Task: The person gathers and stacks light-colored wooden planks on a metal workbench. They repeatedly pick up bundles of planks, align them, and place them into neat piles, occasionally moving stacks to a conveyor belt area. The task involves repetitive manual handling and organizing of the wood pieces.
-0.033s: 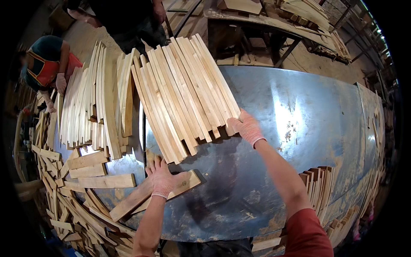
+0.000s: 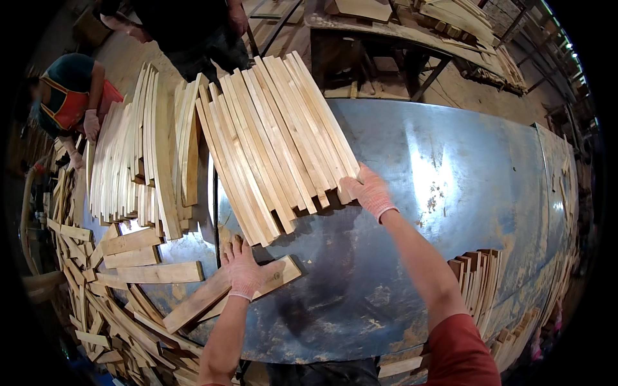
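A wide row of pale wooden strips lies side by side on the metal-topped table, slanting away from me. At the row's near right corner, my right hand in a pinkish knit glove is closed on the end of the outermost strip. The undersides of its fingers are partly hidden. My left hand, gloved alike, lies with fingers spread over two short boards, just short of the row's near left end. Those boards cross at an angle, one partly under the other.
Another row of strips lies to the left, with loose offcuts and a scrap heap nearer. Upright pieces stand at right. One person stands beyond the table; another bends at far left. A wood-laden bench stands behind.
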